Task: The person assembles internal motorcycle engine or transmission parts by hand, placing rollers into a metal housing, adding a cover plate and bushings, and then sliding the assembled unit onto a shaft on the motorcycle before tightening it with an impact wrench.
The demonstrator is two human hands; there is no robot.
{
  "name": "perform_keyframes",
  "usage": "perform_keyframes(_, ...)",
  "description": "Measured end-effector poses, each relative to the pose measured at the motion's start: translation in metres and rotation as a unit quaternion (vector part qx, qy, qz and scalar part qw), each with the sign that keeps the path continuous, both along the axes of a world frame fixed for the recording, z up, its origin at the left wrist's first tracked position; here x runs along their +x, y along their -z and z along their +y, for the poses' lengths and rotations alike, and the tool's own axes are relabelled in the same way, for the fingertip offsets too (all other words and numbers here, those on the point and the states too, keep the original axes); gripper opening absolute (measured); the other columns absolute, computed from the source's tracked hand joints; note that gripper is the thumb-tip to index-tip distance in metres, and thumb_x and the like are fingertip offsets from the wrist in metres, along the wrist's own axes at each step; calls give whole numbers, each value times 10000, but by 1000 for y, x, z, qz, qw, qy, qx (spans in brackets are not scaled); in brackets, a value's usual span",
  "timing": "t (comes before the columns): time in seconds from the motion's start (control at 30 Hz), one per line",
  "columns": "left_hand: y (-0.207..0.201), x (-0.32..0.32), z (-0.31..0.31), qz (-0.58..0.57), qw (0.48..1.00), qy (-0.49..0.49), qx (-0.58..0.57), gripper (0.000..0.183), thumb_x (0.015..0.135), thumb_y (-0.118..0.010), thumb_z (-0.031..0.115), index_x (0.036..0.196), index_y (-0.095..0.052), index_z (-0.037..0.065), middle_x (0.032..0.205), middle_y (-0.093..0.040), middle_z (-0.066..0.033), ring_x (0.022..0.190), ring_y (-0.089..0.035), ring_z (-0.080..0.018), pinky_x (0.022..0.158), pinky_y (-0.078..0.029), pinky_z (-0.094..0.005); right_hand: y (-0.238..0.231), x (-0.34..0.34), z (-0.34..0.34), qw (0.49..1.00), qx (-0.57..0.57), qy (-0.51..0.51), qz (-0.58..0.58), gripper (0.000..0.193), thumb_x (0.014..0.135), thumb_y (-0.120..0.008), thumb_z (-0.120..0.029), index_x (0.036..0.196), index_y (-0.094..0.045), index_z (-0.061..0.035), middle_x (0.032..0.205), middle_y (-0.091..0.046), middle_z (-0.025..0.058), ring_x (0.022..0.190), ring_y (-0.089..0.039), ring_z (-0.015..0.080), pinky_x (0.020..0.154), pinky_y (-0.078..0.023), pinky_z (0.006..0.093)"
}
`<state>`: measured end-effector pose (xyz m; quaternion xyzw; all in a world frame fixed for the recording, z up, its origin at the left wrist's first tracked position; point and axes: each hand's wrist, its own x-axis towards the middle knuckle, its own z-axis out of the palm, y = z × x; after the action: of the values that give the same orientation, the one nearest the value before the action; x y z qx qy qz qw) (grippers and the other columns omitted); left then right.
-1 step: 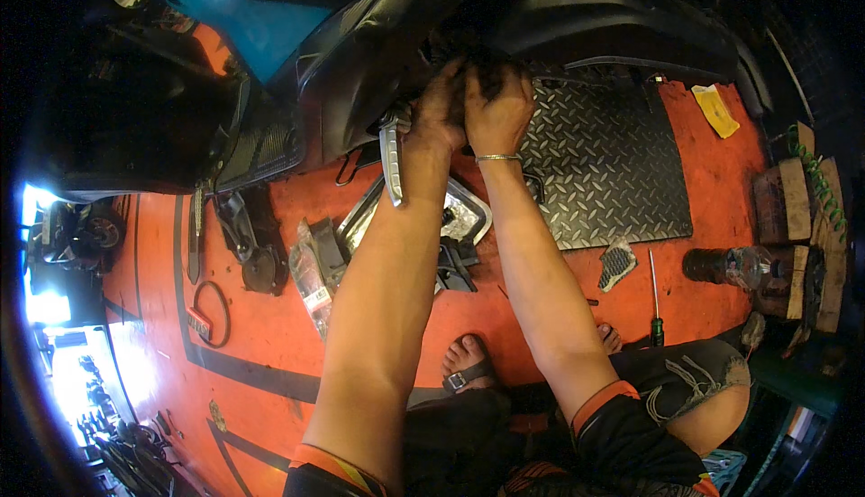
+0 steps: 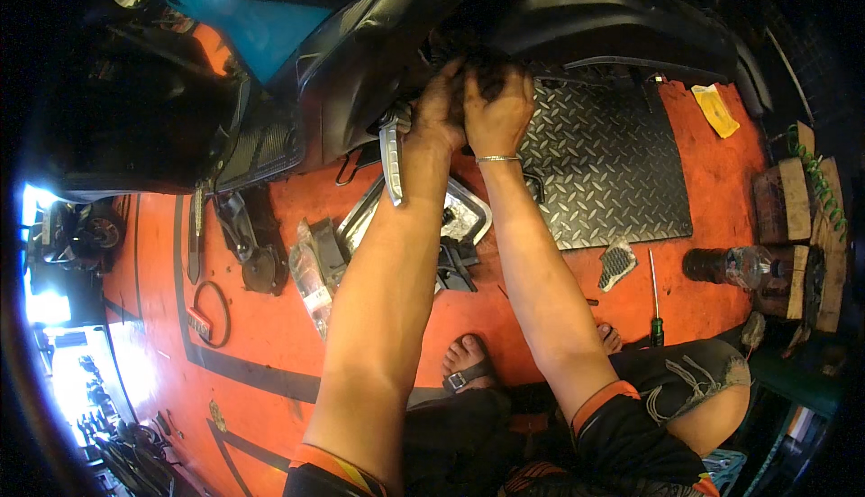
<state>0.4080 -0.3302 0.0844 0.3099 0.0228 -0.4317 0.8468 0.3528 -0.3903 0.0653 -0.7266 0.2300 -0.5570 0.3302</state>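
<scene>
Both my arms reach forward to the dark lower side of a scooter with black panels (image 2: 347, 73) and a teal panel (image 2: 257, 24). My left hand (image 2: 439, 108) is at a shadowed opening in the bodywork, its fingers bent inward. Close beside it, my right hand (image 2: 497, 111) is closed, knuckles up, with a bracelet at the wrist. A dark part lies between the hands, too shadowed to name, and the fingertips are hidden. Against my left wrist shows a silver ribbed foot peg (image 2: 391, 162). Under my forearms on the floor sits a metal tray (image 2: 468, 213).
A diamond-plate metal sheet (image 2: 604, 164) lies right of my hands. Around it are a screwdriver (image 2: 656, 308), a grey textured piece (image 2: 617, 264), a plastic bottle (image 2: 734, 267) and a yellow packet (image 2: 715, 111). To the left lie a plastic bag (image 2: 314, 285), a black part (image 2: 257, 245) and a strap loop (image 2: 212, 317).
</scene>
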Motion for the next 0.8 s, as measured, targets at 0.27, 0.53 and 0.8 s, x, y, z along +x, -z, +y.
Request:
perform_keyframes(0.27, 3, 6, -1, 12, 999, -30, 26, 312, 961, -593, 318, 1105, -652, 48, 1053, -699, -115, 971, -658, -265, 908, -539, -396, 1, -2, -3, 998, 23, -58, 33, 407, 790, -749, -220, 1054, -636, 69, 1059, -599, 318, 1005, -564, 488, 895, -478, 501)
perform_keyframes(0.53, 10, -1, 4, -5, 995, -58, 80, 272, 958, -595, 303, 1092, -663, 75, 1044, -699, -76, 935, -650, -204, 859, -536, -343, 3, -11, 5, 1000, -12, -10, 23, 407, 774, -762, -231, 1064, -654, 33, 1041, -604, 285, 986, -575, 461, 873, -482, 484)
perform_keyframes(0.8, -1, 2, 0, -29, 996, -49, 66, 300, 957, -600, 310, 1126, -659, 69, 1053, -698, -75, 966, -647, -213, 900, -526, -349, 2, -4, 3, 999, 0, -22, 35, 423, 789, -760, -259, 1074, -656, 35, 1124, -545, 350, 1013, -531, 516, 921, -438, 540)
